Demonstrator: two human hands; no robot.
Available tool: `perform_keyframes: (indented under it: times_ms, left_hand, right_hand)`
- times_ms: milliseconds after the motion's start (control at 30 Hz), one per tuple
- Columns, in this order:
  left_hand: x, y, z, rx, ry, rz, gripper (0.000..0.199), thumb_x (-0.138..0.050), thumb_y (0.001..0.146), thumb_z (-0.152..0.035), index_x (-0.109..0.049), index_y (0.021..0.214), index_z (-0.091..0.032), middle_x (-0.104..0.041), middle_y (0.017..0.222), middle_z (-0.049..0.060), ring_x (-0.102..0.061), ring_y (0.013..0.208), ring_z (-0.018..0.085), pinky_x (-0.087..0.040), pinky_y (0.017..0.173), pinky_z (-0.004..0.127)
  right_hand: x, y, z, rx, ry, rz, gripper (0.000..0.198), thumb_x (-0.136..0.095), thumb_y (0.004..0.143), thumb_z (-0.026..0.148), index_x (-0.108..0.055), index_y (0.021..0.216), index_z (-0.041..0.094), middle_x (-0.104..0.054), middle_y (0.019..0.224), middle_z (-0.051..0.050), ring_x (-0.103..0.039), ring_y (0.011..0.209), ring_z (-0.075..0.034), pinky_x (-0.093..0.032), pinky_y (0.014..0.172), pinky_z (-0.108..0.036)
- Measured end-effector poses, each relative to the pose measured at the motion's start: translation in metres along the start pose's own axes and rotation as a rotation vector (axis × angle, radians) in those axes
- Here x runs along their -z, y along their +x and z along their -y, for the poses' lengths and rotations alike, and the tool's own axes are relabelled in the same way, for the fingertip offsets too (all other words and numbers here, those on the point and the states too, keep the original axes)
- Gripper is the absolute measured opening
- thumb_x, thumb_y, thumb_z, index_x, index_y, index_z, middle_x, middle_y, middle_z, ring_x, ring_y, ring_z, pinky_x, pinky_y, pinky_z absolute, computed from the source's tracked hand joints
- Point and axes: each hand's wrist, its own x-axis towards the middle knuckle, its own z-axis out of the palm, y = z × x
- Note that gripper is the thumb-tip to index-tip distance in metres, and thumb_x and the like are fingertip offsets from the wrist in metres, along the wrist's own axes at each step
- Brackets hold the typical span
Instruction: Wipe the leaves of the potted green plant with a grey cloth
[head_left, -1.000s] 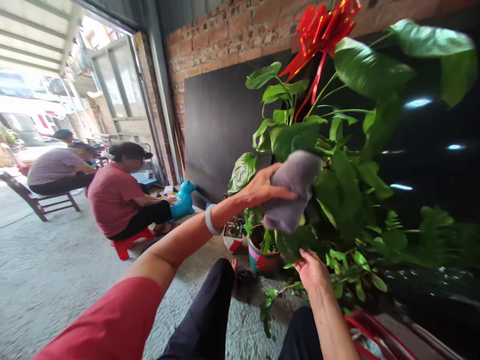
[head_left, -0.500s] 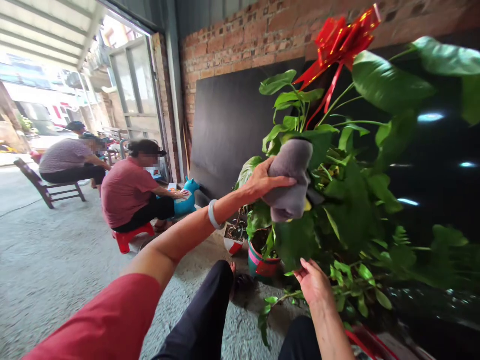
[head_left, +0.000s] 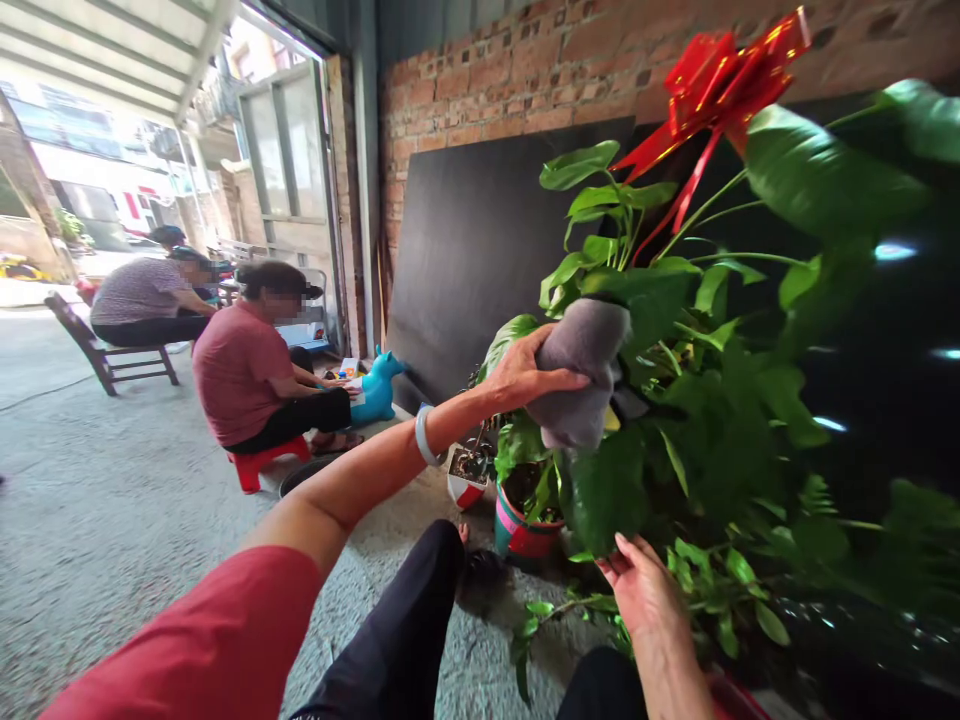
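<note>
My left hand (head_left: 521, 375) is closed round a bunched grey cloth (head_left: 581, 365), which rests against the upper part of a large dark green leaf (head_left: 611, 495). At the leaf's lower tip, my right hand (head_left: 645, 585) has its fingers and thumb curled onto the edge, palm turned up. The leaf belongs to a big leafy potted plant (head_left: 720, 420) in front of me. A dark strip with a bit of yellow shows just right of the cloth; I cannot make out what it is.
A red ribbon bow (head_left: 720, 85) tops the plant. Below stand a green and pink pot (head_left: 525, 535) and a small white and red pot (head_left: 466, 482). A dark board (head_left: 487, 230) leans on the brick wall. To the left, a person (head_left: 244, 365) sits near a blue animal toy (head_left: 379, 388).
The view has shifted slightly left, so the surroundings sit further right. The cloth is slightly lower on the leaf. My right hand stays at the leaf's tip. The seated person's arm has drawn back.
</note>
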Motion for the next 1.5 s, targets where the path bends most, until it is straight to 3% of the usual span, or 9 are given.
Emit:
perform_keyframes:
  times_ms: [67, 200, 267, 533, 667, 767, 1033, 1300, 1500]
  left_hand:
    - [-0.007, -0.001, 0.02, 0.067, 0.16, -0.029, 0.069, -0.079, 0.076, -0.041, -0.057, 0.137, -0.019, -0.07, 0.123, 0.007, -0.065, 0.108, 0.023, -0.052, 0.089, 0.03]
    - [-0.013, -0.035, 0.056, 0.248, 0.542, 0.502, 0.074, -0.089, 0.06, -0.03, -0.067, 0.129, -0.015, -0.074, 0.114, 0.008, -0.067, 0.108, 0.029, -0.052, 0.093, 0.035]
    - [0.0, -0.047, 0.055, 0.215, 0.511, 0.574, 0.071, -0.089, 0.06, -0.029, -0.069, 0.127, -0.016, -0.074, 0.111, 0.006, -0.068, 0.107, 0.028, -0.052, 0.091, 0.033]
    - [0.046, -0.014, 0.061, 0.029, 0.424, -0.319, 0.079, -0.079, 0.077, -0.033, -0.049, 0.148, -0.016, -0.062, 0.14, 0.01, -0.058, 0.126, 0.026, -0.044, 0.111, 0.037]
    - [0.02, -0.044, 0.118, 0.351, 0.612, 0.205, 0.078, -0.086, 0.065, -0.025, -0.062, 0.139, -0.018, -0.068, 0.132, 0.012, -0.06, 0.126, 0.034, -0.047, 0.106, 0.039]
    - [0.013, -0.071, 0.129, 0.431, 0.552, 0.376, 0.069, -0.089, 0.058, -0.028, -0.072, 0.124, -0.019, -0.075, 0.109, 0.01, -0.069, 0.107, 0.032, -0.053, 0.089, 0.034]
    - [0.044, -0.024, 0.09, 0.128, 0.375, -0.274, 0.078, -0.076, 0.077, -0.036, -0.049, 0.148, -0.021, -0.064, 0.138, 0.005, -0.06, 0.125, 0.023, -0.046, 0.109, 0.032]
    - [0.002, -0.054, 0.156, 0.39, 0.412, 0.206, 0.079, -0.075, 0.061, -0.01, -0.059, 0.137, -0.021, -0.068, 0.129, 0.007, -0.063, 0.12, 0.029, -0.052, 0.097, 0.033]
    - [0.032, -0.035, 0.119, 0.274, 0.273, -0.18, 0.078, -0.083, 0.064, -0.028, -0.056, 0.137, -0.022, -0.065, 0.133, 0.005, -0.061, 0.122, 0.028, -0.048, 0.106, 0.037]
  right_hand:
    - [-0.001, -0.003, -0.001, -0.018, 0.005, -0.014, 0.048, -0.092, 0.028, 0.026, -0.065, 0.068, 0.023, -0.068, 0.069, 0.005, -0.058, 0.062, -0.013, -0.054, 0.055, -0.028]
    - [0.005, -0.002, 0.006, -0.031, 0.014, -0.046, 0.051, -0.091, 0.023, 0.023, -0.063, 0.066, 0.022, -0.069, 0.069, 0.005, -0.062, 0.067, -0.015, -0.054, 0.053, -0.029]
    - [0.009, -0.001, 0.012, -0.031, 0.009, -0.056, 0.052, -0.09, 0.023, 0.022, -0.063, 0.068, 0.022, -0.07, 0.071, 0.005, -0.063, 0.069, -0.016, -0.054, 0.053, -0.029]
    - [0.005, 0.002, 0.006, -0.087, -0.026, -0.05, 0.048, -0.089, 0.031, 0.022, -0.058, 0.068, 0.022, -0.066, 0.068, 0.007, -0.059, 0.065, -0.013, -0.056, 0.055, -0.03]
    - [0.005, 0.0, 0.003, -0.129, -0.036, -0.039, 0.05, -0.09, 0.03, 0.021, -0.06, 0.069, 0.022, -0.067, 0.07, 0.007, -0.06, 0.066, -0.014, -0.057, 0.056, -0.031]
    - [0.017, 0.001, 0.014, -0.128, -0.062, -0.071, 0.048, -0.091, 0.032, 0.022, -0.061, 0.069, 0.023, -0.068, 0.073, 0.006, -0.061, 0.07, -0.015, -0.057, 0.057, -0.032]
    - [0.024, 0.003, 0.021, -0.135, -0.097, -0.101, 0.037, -0.088, 0.045, 0.028, -0.06, 0.069, 0.025, -0.067, 0.079, 0.006, -0.06, 0.079, -0.016, -0.056, 0.065, -0.034]
    - [0.022, -0.005, 0.025, -0.194, -0.15, -0.147, 0.04, -0.088, 0.042, 0.027, -0.06, 0.07, 0.025, -0.066, 0.079, 0.008, -0.058, 0.082, -0.013, -0.055, 0.068, -0.033]
    - [0.034, -0.001, 0.032, -0.234, -0.156, -0.148, 0.044, -0.091, 0.037, 0.028, -0.063, 0.071, 0.026, -0.067, 0.08, 0.007, -0.059, 0.082, -0.014, -0.056, 0.07, -0.034]
